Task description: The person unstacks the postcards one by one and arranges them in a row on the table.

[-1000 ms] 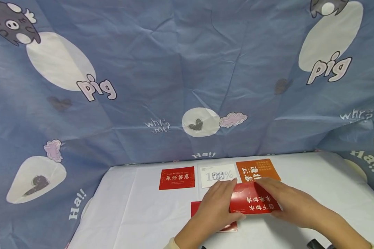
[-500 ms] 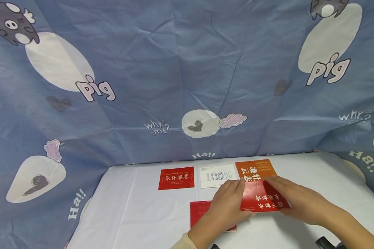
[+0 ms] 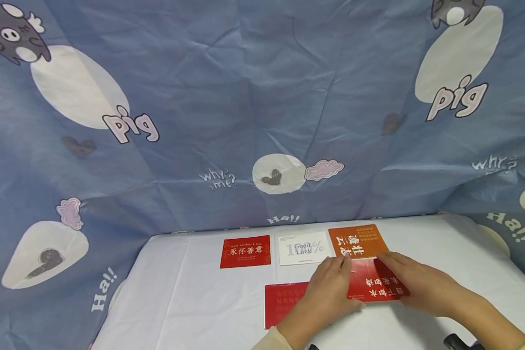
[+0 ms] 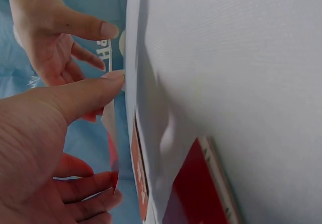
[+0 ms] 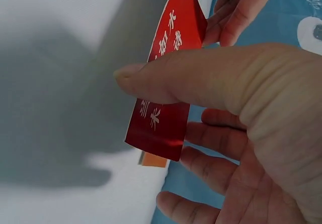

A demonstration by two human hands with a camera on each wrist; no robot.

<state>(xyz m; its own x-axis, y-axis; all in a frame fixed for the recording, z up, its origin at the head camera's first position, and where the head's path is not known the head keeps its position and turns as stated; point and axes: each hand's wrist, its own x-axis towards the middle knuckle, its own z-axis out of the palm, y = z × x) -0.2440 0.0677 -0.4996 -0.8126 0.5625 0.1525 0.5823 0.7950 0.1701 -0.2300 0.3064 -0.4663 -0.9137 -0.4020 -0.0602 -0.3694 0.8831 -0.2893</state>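
Oblong red card (image 3: pixel 378 280), one: held in two hands, raised just above the white-clothed desk (image 3: pixel 201 301). Change noted: over the last second it has shifted rightward in the head view, farther from the red-topped stack (image 3: pixel 284 304), to the near side of the orange card (image 3: pixel 359 239); the back row keeps its order. Bearing on the work, as judged: a piece in mid-carry, not yet laid down. Grip: left hand (image 3: pixel 330 287) clamped on the left end, thumb at the near long edge, fingers at the far one; right hand (image 3: pixel 422 287) likewise clamped on the right end, its thumb passing in front of the lettered face in the right wrist view. Appearance: thin, rectangular, glossy, a pale sheen toward its left end; white Chinese characters in two lines, upside down from the wearer's side; tiny print near the lower left corner; slightly bowed; pale reverse glimpsed in the left wrist view. Associated pieces, back row from left: landscape red card (image 3: pixel 245 251), white characters; white "Good Luck" card (image 3: pixel 304 248), just beside it; the orange card, tilted, near edge partly hidden by fingers. Red-topped stack: partly covered by the left hand, layers too indistinct to count. Backdrop: blue printed fabric (image 3: pixel 201 97).
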